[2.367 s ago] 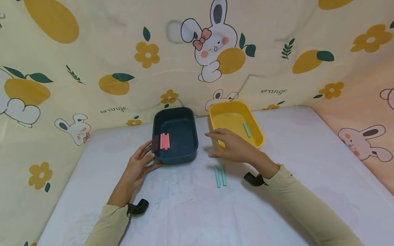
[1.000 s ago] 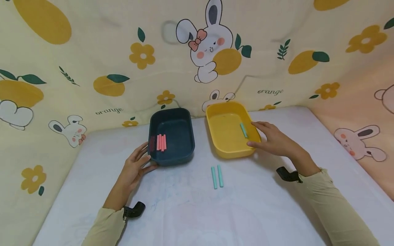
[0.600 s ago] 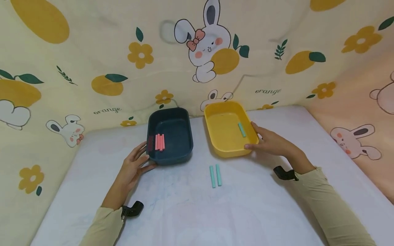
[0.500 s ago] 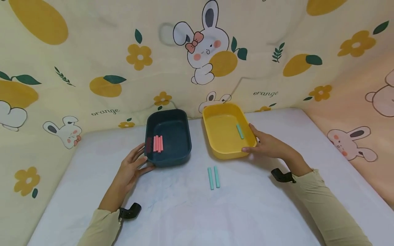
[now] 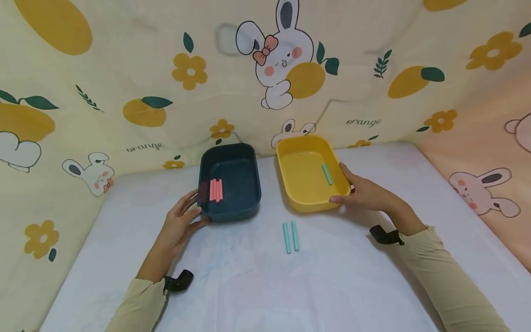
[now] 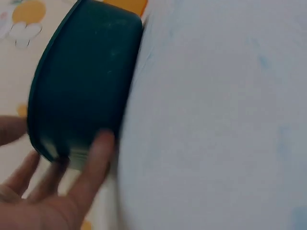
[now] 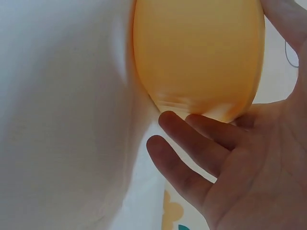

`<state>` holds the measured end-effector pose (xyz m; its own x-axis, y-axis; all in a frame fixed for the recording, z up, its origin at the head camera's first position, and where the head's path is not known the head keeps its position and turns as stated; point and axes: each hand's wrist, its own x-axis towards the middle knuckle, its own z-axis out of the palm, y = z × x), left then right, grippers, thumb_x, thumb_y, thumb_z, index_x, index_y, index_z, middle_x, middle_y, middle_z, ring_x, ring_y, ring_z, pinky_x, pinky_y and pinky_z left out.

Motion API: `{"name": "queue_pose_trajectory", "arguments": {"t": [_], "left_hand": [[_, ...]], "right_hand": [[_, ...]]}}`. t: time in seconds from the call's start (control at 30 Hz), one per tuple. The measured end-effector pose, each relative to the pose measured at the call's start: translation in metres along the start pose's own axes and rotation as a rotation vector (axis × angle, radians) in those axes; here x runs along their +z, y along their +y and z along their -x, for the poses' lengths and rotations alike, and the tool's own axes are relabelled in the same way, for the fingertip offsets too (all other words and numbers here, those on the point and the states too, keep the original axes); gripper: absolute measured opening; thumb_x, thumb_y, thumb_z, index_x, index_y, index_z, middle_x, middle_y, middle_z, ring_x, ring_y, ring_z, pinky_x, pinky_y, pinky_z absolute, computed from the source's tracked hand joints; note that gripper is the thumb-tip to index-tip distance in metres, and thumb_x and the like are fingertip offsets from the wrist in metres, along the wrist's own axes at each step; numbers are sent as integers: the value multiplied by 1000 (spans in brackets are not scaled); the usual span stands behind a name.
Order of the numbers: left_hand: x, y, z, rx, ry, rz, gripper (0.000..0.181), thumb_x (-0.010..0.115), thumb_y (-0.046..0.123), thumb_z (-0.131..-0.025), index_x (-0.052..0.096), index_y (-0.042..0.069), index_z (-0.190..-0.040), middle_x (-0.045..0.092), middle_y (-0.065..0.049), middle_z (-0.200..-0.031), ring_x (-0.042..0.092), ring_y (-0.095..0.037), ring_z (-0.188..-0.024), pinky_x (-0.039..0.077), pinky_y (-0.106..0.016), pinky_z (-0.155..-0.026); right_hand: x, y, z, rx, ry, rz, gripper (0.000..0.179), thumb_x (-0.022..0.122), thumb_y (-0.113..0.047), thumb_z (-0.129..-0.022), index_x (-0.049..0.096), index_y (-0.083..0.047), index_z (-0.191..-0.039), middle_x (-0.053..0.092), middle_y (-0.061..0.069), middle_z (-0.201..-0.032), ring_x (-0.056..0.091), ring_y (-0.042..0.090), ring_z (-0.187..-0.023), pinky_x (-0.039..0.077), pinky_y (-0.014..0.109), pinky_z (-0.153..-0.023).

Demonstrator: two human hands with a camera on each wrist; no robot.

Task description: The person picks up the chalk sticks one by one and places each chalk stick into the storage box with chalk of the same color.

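Note:
My left hand [image 5: 177,226] rests with spread fingers against the left side and near-left corner of a dark blue tray [image 5: 244,213]. Several pink chalk-like sticks [image 5: 216,190] lie side by side at the left inside that tray. At the near-right corner of a yellow tray [image 5: 315,206], my right hand [image 5: 367,193] touches the wall, thumb at the front and fingers along the right side. One mint-green stick [image 5: 327,174] lies in the yellow tray. Two more mint sticks [image 5: 286,238] lie parallel on the table in front of it. In the right wrist view, the fingers [image 7: 192,143] look fairly straight.
A white cloth [image 5: 249,286] covers the table. Behind the trays rises a cream fabric backdrop [image 5: 232,106] printed with rabbits and oranges, and a peach-coloured one [image 5: 489,147] stands on the right. Both trays sit near the back edge with a gap between them.
My right hand has moved from above the yellow tray's left part to its near-right corner and stays there. The left hand keeps its place on the dark tray. The sticks lie unchanged.

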<state>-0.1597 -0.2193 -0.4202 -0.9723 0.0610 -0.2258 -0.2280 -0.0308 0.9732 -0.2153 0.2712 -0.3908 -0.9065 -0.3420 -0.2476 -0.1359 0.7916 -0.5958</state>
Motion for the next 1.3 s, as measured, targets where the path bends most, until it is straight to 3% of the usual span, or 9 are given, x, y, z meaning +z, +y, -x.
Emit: {"name": "queue_pose_trajectory", "arguments": {"t": [0.3,0.37,0.47,0.57,0.7,0.77,0.8,0.93,1.3], "left_hand": [[17,16,6,99,207,-523,57,52,15,-100,36,24,-154,34,-8,-162,36,-34,-146,42,-51,-114],[17,19,8,158,262,-599,55,54,18,-100,39,24,-152,37,-9,-160,37,-35,-145,43,-51,-112],[24,24,13,275,312,-637,53,57,17,-99,43,21,-150,42,-10,-156,40,-33,-143,45,-49,-111],[37,29,21,445,334,-695,51,61,13,-97,48,18,-146,49,-9,-150,45,-29,-138,47,-49,-110],[60,33,31,729,229,-825,49,68,8,-92,55,12,-139,58,-9,-140,53,-26,-130,49,-48,-107],[72,32,34,826,116,-880,47,70,9,-91,58,11,-136,61,-8,-136,57,-26,-127,50,-47,-105],[78,32,36,842,59,-901,45,71,10,-91,59,12,-135,62,-7,-135,57,-25,-127,50,-46,-105],[101,29,36,812,-111,-963,42,71,15,-91,62,16,-132,64,-2,-132,59,-20,-124,53,-40,-103],[133,21,22,655,-427,-1176,42,69,30,-94,61,18,-133,63,1,-132,59,-17,-121,52,-36,-104]], "right_hand": [[0,2,-4,2,4,5,116,66,-62,-85,-10,-14,-160,22,22,-164,48,33,-124,45,53,-105],[-1,1,-5,5,5,7,116,66,-62,-85,-10,-15,-160,23,22,-163,49,32,-122,45,51,-104],[-3,0,-5,8,7,12,116,66,-63,-85,-10,-15,-160,24,21,-162,49,32,-121,45,49,-103],[-3,0,-4,19,3,14,117,66,-63,-85,-10,-14,-160,24,21,-162,48,32,-120,45,48,-102],[-3,0,-4,22,0,14,117,66,-63,-85,-10,-14,-160,27,21,-161,48,31,-119,44,48,-101],[-1,1,-5,9,-1,7,116,66,-62,-86,-10,-15,-160,26,21,-161,47,31,-120,44,49,-103],[0,2,-5,1,-2,0,116,66,-61,-86,-10,-15,-160,25,21,-162,47,31,-122,43,51,-104],[1,4,-5,-19,-1,-20,115,67,-59,-86,-11,-15,-159,19,20,-165,45,32,-127,40,55,-110],[1,4,-5,-30,13,-12,117,69,-59,-86,-9,-12,-159,20,21,-164,47,31,-126,44,50,-106]]}}
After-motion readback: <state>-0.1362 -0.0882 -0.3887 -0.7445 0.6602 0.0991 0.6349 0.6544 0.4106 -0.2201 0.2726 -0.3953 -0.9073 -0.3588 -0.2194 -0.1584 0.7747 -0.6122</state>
